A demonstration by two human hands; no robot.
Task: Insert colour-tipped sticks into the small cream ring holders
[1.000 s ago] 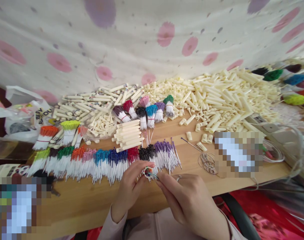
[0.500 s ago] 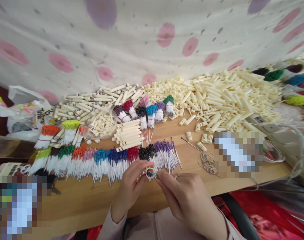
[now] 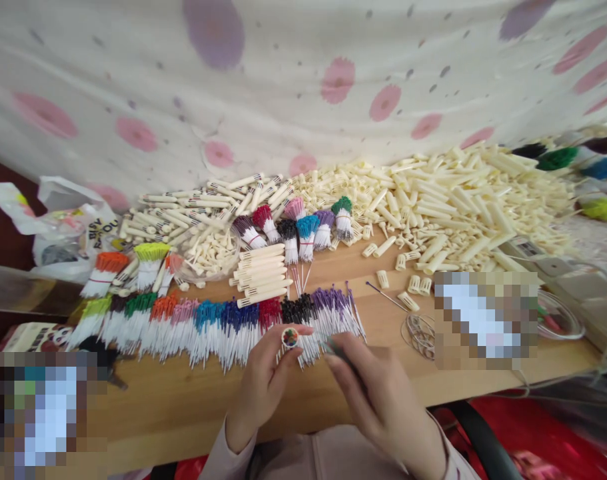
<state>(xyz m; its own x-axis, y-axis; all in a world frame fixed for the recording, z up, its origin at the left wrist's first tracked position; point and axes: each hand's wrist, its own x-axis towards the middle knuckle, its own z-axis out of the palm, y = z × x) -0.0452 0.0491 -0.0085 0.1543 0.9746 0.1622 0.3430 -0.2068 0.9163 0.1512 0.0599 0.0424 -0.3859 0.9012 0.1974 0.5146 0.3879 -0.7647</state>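
My left hand (image 3: 266, 373) pinches a cream multicolour pen barrel (image 3: 290, 338) between thumb and fingers, its round end facing me. Several coloured refill ends show inside that ring. To its right, apart from the barrel, my right hand (image 3: 370, 380) is closed in a pinch. A thin greenish-grey thing (image 3: 329, 344) shows at those fingertips, too blurred to name. Just beyond both hands lies a row of pen refills with white tubes, sorted by colour, with blue (image 3: 240, 327), black (image 3: 297, 323) and purple (image 3: 333, 317) groups nearest.
Stacked cream barrels (image 3: 263, 273) lie behind the refills, beside banded refill bundles (image 3: 307, 237). A large heap of cream pen parts (image 3: 448, 200) fills the back right. Slotted collars (image 3: 409, 301), coiled string (image 3: 417, 335) and a blurred-out patch (image 3: 483, 320) lie right.
My right hand has drawn back to the right, taking the thin thing out of the barrel's end. The barrel has tipped so its coloured inside faces me. The view has shifted slightly.
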